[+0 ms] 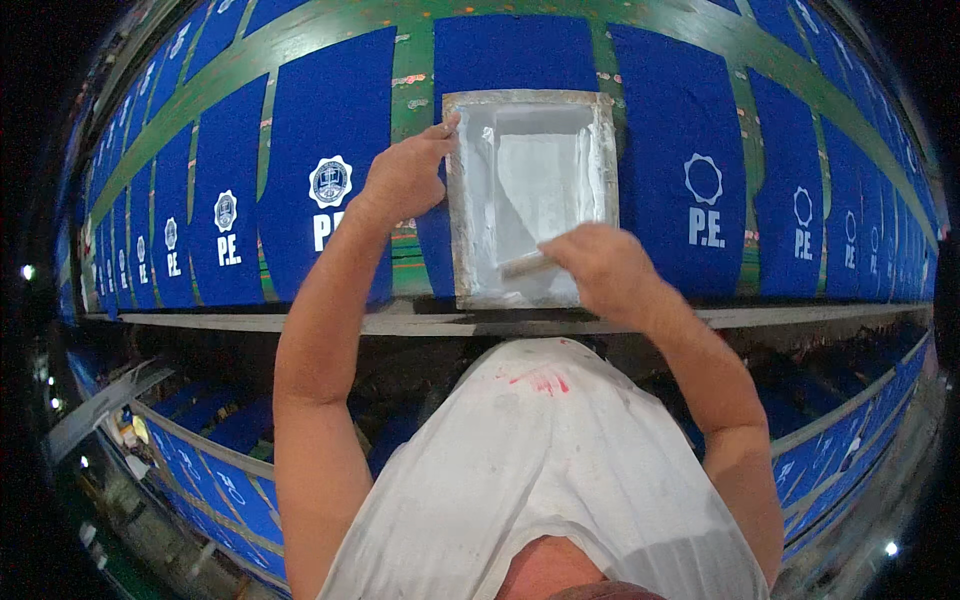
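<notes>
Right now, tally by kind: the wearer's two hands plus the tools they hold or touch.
Hands: 2 (left hand, right hand)
Framed screen: 1, left hand at its left edge
Squeegee: 1, in the right hand
Total: 4

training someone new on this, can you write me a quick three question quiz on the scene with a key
1. Which hand holds the squeegee inside the frame?
2. True or false: the left hand is at the frame's left edge.
3. Choose one. The nearest white ring right of the frame is: A hollow; B filled with an emblem; C cut in half.

Key: 1. The right hand. 2. True. 3. A.
</notes>
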Motion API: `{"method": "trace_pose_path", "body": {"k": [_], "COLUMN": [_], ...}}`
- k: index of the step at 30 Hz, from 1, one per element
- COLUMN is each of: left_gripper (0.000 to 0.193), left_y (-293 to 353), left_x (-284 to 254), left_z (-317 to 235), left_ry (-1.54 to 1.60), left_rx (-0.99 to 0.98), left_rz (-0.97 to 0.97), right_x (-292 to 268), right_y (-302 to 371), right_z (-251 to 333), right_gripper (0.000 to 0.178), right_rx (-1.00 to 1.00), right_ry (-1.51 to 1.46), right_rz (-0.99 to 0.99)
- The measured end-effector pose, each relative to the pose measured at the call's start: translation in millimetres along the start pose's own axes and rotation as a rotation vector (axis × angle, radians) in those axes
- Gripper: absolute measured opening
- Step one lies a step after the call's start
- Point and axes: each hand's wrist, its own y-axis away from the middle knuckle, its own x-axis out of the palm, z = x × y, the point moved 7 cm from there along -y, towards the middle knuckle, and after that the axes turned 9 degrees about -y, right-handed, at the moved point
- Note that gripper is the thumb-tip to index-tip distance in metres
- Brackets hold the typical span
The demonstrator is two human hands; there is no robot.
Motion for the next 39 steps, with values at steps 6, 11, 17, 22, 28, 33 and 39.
{"method": "trace_pose_path", "body": {"k": [6,11,17,22,28,33,39], "left_gripper": [0.067,0.066,0.059,0.047,0.056,0.059,0.048], "left_y": [-3,-4,-2,-4,5,29,86], "left_x": [2,-4,-1,4,24,26,55], "left_z": [1,-1,0,-4,14,3,-7], "left_ry": [-0.018,-0.02,-0.061,-0.115,-0.056,-0.05,0.286], "left_rx": [-0.026,-0.076,-0.045,0.028,0.043,-0.014,-0.039], "left_rz": [-0.014,0.047,-0.016,-0.137,-0.373,-0.46,-0.594], "right_x": [-40,-58,-28,5,11,-29,-52], "right_y": [-85,-126,-88,-7,9,-72,-131], "right_z": [-74,-98,-68,-5,10,-58,-98], "right_gripper": [0.041,0.041,0.047,0.043,0.043,0.044,0.042], "right_rx": [0.002,0.049,-0.031,-0.074,0.013,0.107,0.108], "right_ry": [0.103,0.187,0.2,0.155,0.077,0.118,0.216], "right_rz": [-0.147,-0.261,-0.121,-0.053,0.071,-0.042,-0.213]}}
